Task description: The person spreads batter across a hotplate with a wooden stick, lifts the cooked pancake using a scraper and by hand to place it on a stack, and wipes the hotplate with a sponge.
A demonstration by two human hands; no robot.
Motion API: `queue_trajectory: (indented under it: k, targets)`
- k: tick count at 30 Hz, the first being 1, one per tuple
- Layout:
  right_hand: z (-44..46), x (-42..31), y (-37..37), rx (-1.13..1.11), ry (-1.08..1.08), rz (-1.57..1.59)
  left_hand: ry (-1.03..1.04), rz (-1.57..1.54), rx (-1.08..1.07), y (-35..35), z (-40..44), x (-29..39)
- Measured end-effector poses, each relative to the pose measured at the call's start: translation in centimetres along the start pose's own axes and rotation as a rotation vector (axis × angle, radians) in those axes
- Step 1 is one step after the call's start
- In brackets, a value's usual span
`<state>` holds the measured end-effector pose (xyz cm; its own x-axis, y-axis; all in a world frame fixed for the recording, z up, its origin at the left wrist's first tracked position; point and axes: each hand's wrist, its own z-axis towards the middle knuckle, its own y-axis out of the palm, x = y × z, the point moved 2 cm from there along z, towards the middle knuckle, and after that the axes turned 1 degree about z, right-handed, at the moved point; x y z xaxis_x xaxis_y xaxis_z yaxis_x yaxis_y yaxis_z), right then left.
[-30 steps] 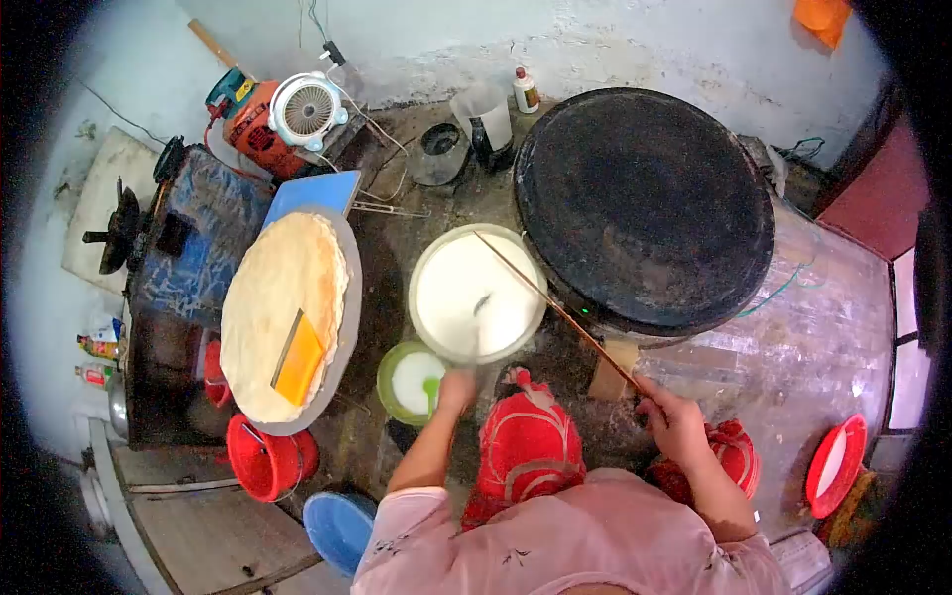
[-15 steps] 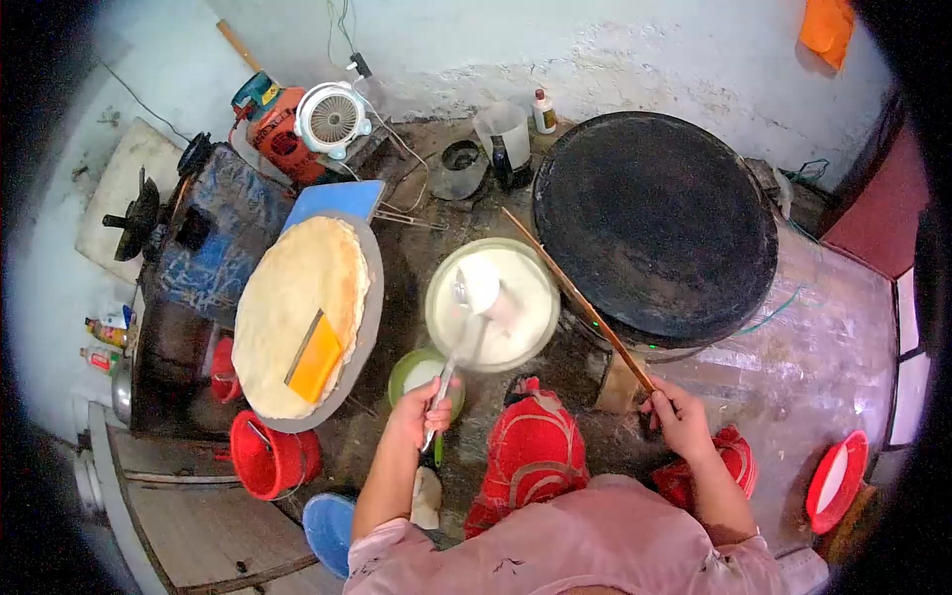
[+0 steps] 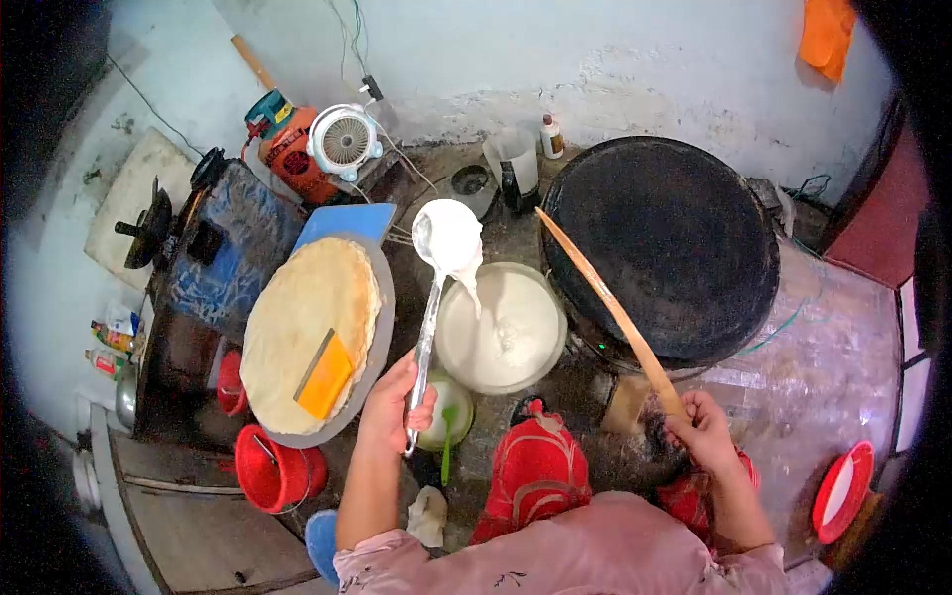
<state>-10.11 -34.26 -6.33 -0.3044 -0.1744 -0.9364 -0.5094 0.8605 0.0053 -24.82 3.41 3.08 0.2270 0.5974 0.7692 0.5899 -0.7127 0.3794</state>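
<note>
My left hand (image 3: 395, 407) is closed round the handle of a metal ladle (image 3: 426, 317). The ladle's bowl is heaped with white batter (image 3: 454, 236), which drips toward the large bowl (image 3: 443, 347) of batter below. My right hand (image 3: 702, 428) grips the lower end of a long flat wooden spreader (image 3: 617, 309); its far tip reaches the left rim of a big round black griddle (image 3: 662, 248). The griddle's surface is bare. To the left, a stack of flat pancakes (image 3: 307, 317) lies on a round grey board (image 3: 382, 347), with an orange scraper (image 3: 325, 377) on top.
A small green bowl (image 3: 428, 438) with a green utensil (image 3: 446, 456) is below the batter bowl. A red bucket (image 3: 268, 476) stands at lower left. A pitcher (image 3: 516, 164), a bottle (image 3: 551, 137) and a fan (image 3: 345, 141) are along the wall. A red basin (image 3: 825, 511) is at right.
My left hand has lifted the ladle out of the batter bowl, now full and dripping. In my right hand the spreader has turned to show its broad side. The view has shifted slightly.
</note>
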Motion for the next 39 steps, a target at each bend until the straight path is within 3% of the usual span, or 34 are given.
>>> queue_trajectory:
  k: [11,13,14,21,23,25,27,31,39]
  targets:
    - [1.4,-2.1,-5.9,0.219,-0.162,-0.405,-0.002,-0.157,-0.242,5.8,7.1,3.5]
    - [2.0,-2.6,-6.4,0.239,-0.116,-0.496,0.037,-0.088,-0.161,8.0,8.5,4.2]
    - [2.7,-2.0,-6.7,0.265,-0.174,-0.493,0.041,-0.133,-0.263,8.6,9.6,4.2]
    - [6.7,-2.7,-7.8,0.313,-0.176,-0.61,0.083,-0.073,-0.187,14.1,17.1,1.3]
    - [7.7,-3.3,-7.5,0.369,-0.337,-0.6,0.046,-0.097,-0.158,15.5,18.6,-0.8]
    - [9.9,-1.7,-8.0,0.361,-0.34,-0.647,0.111,0.004,-0.026,15.6,20.7,-3.4]
    - [11.1,-2.9,-7.0,0.356,-0.487,-0.668,0.119,-0.02,-0.08,15.2,22.7,-5.8]
    - [13.6,-4.1,-4.9,0.31,-0.566,-0.779,0.085,0.014,0.043,15.1,24.5,-9.5]
    - [16.1,-4.7,-3.3,0.271,-0.448,-0.774,0.059,-0.025,0.149,14.5,24.2,-11.1]
